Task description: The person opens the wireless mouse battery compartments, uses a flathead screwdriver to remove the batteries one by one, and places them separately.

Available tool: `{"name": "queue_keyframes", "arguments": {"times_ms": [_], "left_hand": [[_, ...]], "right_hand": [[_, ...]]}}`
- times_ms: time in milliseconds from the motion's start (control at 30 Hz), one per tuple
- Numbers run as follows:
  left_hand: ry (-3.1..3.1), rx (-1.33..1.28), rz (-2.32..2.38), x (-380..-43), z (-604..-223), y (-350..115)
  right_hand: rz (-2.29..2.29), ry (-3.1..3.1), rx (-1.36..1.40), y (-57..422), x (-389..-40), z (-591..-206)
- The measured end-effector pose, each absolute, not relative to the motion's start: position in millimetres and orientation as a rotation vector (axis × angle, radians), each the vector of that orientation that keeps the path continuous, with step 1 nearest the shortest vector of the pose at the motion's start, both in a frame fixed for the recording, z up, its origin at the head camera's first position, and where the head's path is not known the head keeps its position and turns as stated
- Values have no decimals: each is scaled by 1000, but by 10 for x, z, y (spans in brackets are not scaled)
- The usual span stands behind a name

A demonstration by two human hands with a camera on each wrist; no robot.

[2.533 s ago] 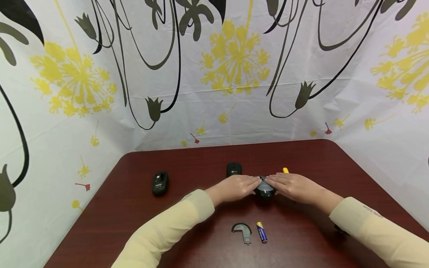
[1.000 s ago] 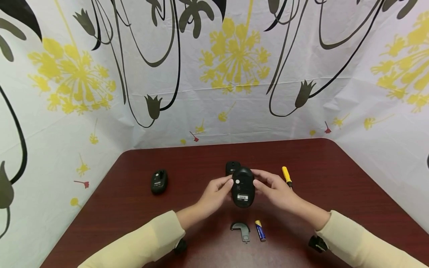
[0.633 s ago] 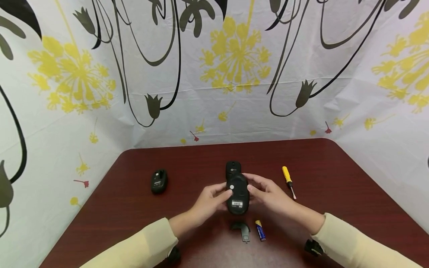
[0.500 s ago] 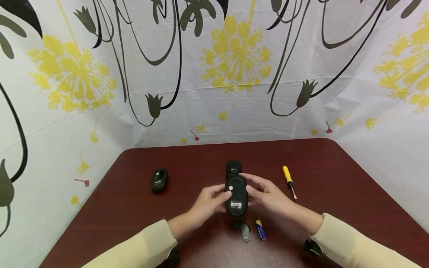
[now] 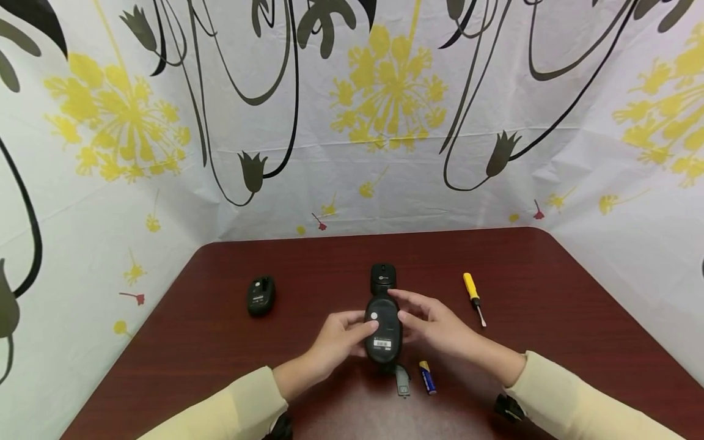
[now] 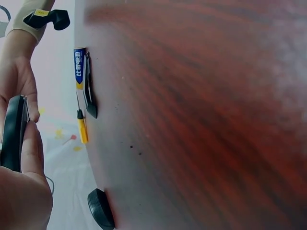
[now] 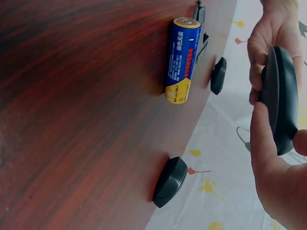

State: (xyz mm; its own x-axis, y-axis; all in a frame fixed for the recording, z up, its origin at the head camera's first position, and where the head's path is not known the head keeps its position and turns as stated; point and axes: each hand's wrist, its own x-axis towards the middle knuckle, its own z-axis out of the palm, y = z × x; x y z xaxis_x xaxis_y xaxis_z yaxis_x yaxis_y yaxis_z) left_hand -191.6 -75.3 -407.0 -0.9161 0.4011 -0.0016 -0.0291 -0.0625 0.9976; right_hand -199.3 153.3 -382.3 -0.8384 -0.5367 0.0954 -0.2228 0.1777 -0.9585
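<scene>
Both hands hold a black computer mouse (image 5: 383,333), its underside with a white label and a round pale spot turned up toward the head camera. My left hand (image 5: 332,339) grips its left side, thumb laid over the underside. On the other side, my right hand (image 5: 440,321) holds the edge between thumb and fingers. In both wrist views the mouse (image 7: 284,98) is raised off the table. Below it in the head view lie a grey hooked piece (image 5: 403,382), partly hidden by the mouse, and a blue-and-yellow battery (image 5: 427,377).
A second black mouse (image 5: 383,278) stands just beyond the held one. Another mouse (image 5: 261,296) lies bottom up at the left. A screwdriver with a yellow handle (image 5: 470,286) lies at the right. The dark red table (image 5: 319,263) ends at a patterned white cloth (image 5: 341,183).
From lying under both hands on the table, the mouse has been lifted and turned underside up. It has since come nearer the person and slightly left, now overlapping the grey piece.
</scene>
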Motion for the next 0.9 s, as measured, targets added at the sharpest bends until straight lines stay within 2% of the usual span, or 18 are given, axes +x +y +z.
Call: {"name": "queue_keyframes", "arguments": {"times_ms": [233, 400, 667, 900], "left_hand": [[1932, 396, 2054, -1904, -4085, -779], [1943, 413, 2051, -1904, -4090, -797], [1939, 406, 2059, -1895, -4123, -802], [1940, 406, 2062, -1890, -4131, -814]], "right_hand": [[-1433, 2657, -998, 1530, -2022, -3833], [-1388, 2719, -1173, 1475, -2038, -3787], [-1370, 2650, -1230, 1417, -2047, -3766], [-1263, 2694, -1156, 1393, -2039, -3740]]}}
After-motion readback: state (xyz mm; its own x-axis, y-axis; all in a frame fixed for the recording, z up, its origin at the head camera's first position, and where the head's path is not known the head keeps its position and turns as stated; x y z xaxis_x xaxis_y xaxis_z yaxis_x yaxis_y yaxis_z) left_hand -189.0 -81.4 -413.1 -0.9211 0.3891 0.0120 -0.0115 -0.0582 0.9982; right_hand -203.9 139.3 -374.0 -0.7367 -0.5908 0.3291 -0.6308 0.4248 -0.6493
